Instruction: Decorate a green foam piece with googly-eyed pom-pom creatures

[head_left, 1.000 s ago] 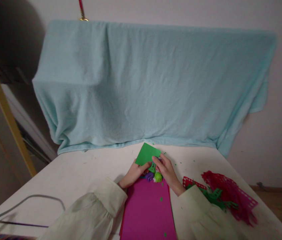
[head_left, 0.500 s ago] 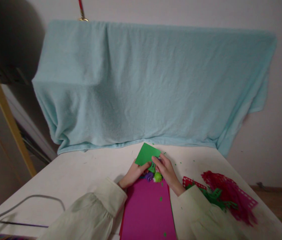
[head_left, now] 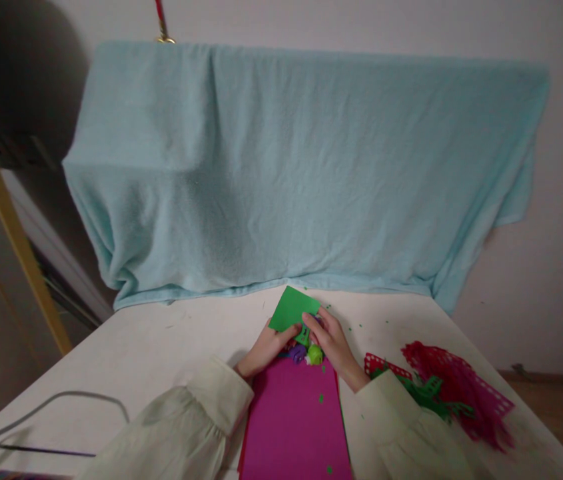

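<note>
With the left hand (head_left: 267,347) pinching the green paper sheet (head_left: 292,309) at the white table's (head_left: 161,347) far middle, the right hand (head_left: 334,341), fingers curled on the small purple-and-green punch (head_left: 310,350), should press squarely.

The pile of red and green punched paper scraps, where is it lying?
In the head view the pile of scraps lies on the white table, on the person's right side, beside the right sleeve and right of the magenta sheet.
</note>
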Available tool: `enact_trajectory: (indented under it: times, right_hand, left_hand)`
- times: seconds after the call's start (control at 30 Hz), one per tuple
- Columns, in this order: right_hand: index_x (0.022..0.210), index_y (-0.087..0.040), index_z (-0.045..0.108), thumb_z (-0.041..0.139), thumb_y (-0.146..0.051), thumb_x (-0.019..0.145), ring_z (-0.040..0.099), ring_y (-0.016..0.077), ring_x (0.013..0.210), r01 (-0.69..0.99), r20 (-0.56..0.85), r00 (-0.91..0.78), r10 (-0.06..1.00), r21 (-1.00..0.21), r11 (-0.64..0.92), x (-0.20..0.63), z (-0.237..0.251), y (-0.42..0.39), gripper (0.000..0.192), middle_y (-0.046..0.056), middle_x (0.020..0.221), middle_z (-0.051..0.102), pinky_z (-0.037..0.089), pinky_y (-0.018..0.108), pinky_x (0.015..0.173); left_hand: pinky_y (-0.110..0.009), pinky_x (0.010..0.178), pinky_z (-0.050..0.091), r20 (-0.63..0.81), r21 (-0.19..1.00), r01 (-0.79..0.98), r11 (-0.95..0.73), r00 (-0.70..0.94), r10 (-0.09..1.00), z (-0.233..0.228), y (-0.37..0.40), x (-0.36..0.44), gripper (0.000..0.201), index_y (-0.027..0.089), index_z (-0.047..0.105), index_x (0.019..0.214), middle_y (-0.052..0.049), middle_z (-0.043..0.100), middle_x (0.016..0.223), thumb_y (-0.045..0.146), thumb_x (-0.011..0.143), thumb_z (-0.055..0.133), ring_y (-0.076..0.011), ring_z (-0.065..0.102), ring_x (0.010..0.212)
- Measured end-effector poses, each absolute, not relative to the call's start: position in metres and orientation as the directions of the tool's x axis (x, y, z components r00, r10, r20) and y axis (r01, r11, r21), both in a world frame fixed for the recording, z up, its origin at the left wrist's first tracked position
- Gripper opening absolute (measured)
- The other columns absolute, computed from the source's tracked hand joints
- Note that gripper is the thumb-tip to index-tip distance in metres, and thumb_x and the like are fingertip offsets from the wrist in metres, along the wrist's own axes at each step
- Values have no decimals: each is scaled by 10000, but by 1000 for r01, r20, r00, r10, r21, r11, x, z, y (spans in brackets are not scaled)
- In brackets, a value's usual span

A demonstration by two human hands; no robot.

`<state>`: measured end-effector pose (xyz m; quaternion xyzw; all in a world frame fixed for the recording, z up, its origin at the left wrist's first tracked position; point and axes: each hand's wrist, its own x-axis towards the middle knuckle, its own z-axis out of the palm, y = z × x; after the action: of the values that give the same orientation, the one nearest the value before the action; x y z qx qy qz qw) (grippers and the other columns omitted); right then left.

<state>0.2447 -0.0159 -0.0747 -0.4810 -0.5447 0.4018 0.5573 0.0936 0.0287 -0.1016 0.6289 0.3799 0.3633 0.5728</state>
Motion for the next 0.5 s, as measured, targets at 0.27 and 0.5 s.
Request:
enact_trajectory:
  times: [0.27, 0.5]
  right_hand:
    - [799, -201, 540, 588, -469, 846, 401, 88, 493, 73, 226, 78, 971, -973, 220, 246, -75, -16, 276, -57, 577, 457, 307, 193, 435]
    - [820, -201, 561, 592, -468, 842, 397, 86, 497, 77, 219, 82, 972, -974, 213, 246, -75, -15, 269, -51, 602, 480, 309, 192, 439]
  left_hand:
    - [-227, 533, 401, 30, 996, 59, -64, 452, 891, -103, 29, 94, 359, 143, 538, 838, 3, 547, 668, 498, 809, 582, -112, 496, 564]
    - [-227, 539, 405, 42, 996, 46, -71, 451, 892, -100, 28, 94, 353, 140, 537, 861, 0, 550, 680, 487, 808, 585, -115, 499, 580]
